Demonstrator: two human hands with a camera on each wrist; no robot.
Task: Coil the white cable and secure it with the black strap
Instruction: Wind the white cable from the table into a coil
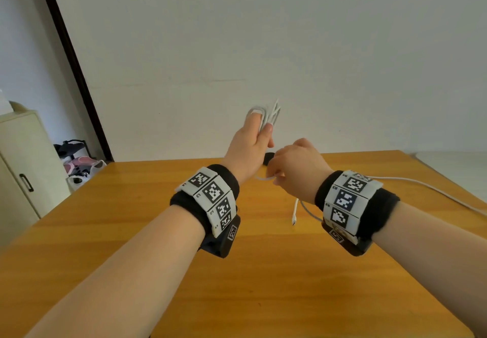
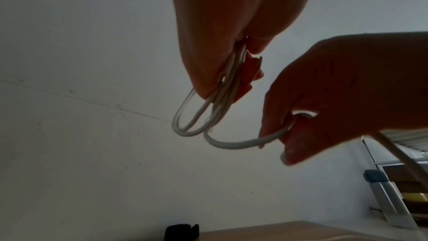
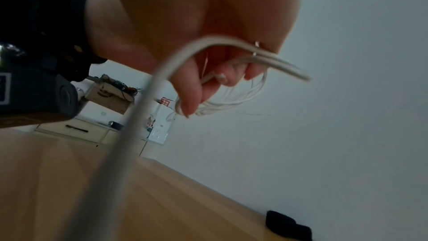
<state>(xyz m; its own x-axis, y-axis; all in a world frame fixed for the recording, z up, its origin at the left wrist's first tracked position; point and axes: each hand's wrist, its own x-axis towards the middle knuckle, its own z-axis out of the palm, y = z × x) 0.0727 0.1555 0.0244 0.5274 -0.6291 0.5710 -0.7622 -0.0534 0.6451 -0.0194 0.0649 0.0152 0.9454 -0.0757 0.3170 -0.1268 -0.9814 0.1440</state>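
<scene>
My left hand (image 1: 261, 122) is raised above the far part of the wooden table (image 1: 263, 285) and grips several loops of the white cable (image 1: 267, 115) between thumb and fingers. In the left wrist view the loops (image 2: 197, 118) hang below those fingers. Just to the right and lower, my right hand (image 1: 274, 177) pinches the free run of cable (image 2: 241, 143) leading out of the coil. The rest of the cable trails over the table to the right (image 1: 434, 191), and a connector end (image 1: 294, 219) dangles under my right wrist. The black strap (image 1: 268, 158) lies on the table beyond the hands, partly hidden.
A white wall stands right behind the table's far edge. A cream cabinet (image 1: 23, 163) and a shoe rack (image 1: 76, 158) are on the floor to the left. A pale surface (image 1: 453, 169) adjoins the table at the far right.
</scene>
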